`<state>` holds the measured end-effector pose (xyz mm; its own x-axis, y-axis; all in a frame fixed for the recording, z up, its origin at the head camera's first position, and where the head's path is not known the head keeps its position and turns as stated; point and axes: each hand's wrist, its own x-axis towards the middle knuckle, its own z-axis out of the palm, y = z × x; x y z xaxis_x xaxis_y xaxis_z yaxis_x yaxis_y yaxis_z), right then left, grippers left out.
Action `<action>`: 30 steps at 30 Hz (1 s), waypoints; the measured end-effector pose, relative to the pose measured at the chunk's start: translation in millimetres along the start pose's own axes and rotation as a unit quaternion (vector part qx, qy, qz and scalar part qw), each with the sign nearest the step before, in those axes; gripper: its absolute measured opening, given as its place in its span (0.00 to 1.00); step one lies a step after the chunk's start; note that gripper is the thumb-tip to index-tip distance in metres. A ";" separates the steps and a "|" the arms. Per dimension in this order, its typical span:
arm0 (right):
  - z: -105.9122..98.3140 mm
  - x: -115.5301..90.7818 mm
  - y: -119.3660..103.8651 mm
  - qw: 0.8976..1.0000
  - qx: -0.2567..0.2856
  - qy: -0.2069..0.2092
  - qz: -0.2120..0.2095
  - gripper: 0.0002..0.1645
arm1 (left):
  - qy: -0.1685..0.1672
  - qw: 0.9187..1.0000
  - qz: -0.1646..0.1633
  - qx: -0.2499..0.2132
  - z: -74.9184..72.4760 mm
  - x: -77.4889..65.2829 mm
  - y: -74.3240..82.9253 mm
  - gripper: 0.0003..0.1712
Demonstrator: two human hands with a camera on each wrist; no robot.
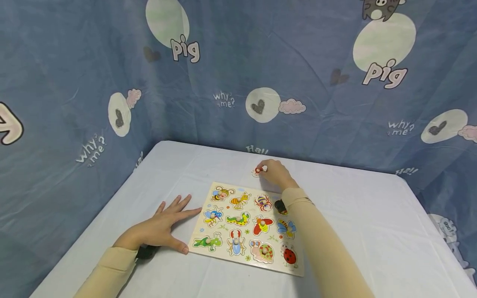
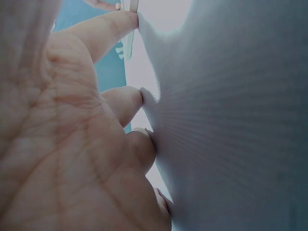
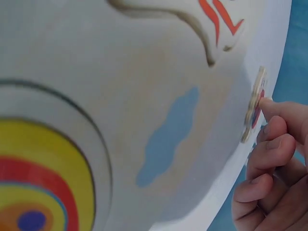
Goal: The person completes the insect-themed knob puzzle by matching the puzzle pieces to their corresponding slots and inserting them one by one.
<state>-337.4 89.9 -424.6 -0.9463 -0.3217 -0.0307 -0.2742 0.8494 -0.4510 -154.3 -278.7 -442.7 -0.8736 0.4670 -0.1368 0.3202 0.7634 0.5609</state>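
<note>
A wooden knob puzzle board (image 1: 223, 227) with insect pictures lies on the white table. Beyond its far edge, my right hand (image 1: 275, 173) pinches a small red-and-white puzzle piece (image 1: 256, 171) at its knob. In the right wrist view the piece (image 3: 255, 107) is seen nearly edge-on, close to the white surface; whether it touches the cloth, I cannot tell. My left hand (image 1: 162, 227) is spread flat at the board's left side, index fingertip and thumb at its edge. In the left wrist view the fingers (image 2: 108, 33) reach down to the cloth.
Several knobbed pieces sit in the board, among them a caterpillar (image 1: 238, 219), a snail (image 1: 262, 251) and a spider (image 1: 263, 203). A red ladybug picture (image 1: 289, 255) shows at the near right corner. Blue printed fabric (image 1: 223, 128) hangs behind the white table (image 1: 372, 231).
</note>
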 end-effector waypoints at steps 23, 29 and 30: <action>-6.9 -13.0 10.9 0.999 -0.039 -0.001 -0.005 0.08 | 0.001 1.000 0.004 0.007 0.7 -0.5 0.0 0.68; -14.8 -22.5 22.8 0.999 -0.046 0.000 0.005 0.12 | 0.000 1.000 -0.005 0.006 0.4 0.0 0.3 0.68; -15.9 -24.2 24.6 0.999 -0.048 0.001 0.007 0.13 | -0.001 1.000 -0.006 0.007 0.4 0.0 0.2 0.68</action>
<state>-324.0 125.2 -420.8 -0.9503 -0.3095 -0.0344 -0.2767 0.8899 -0.3627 -154.1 -278.4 -442.9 -0.8765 0.4590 -0.1449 0.3151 0.7748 0.5481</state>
